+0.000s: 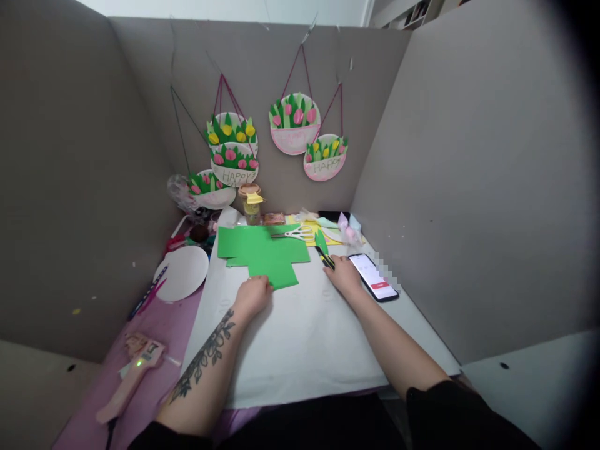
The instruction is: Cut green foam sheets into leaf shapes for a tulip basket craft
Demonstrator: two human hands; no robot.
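Note:
My left hand (254, 297) is closed at the lower left corner of a green paper piece (276, 272), the nearest of several green sheets on the white-covered table. My right hand (344, 275) lies on the table with its fingers around a slim black-and-yellow tool (324, 256). The tool's exact kind is hard to make out. White-handled scissors (299, 234) rest on the green paper (234, 240) behind. A cut green leaf shape (321, 241) lies just beyond the tool's tip.
A lit phone (374, 278) lies right of my right hand. To the left are a white paper plate (182, 273) and a pink glue gun (135, 378) with a green light. A jar (252, 209) stands at the back. Paper-plate flower baskets (295, 140) hang on the grey partition (375, 75).

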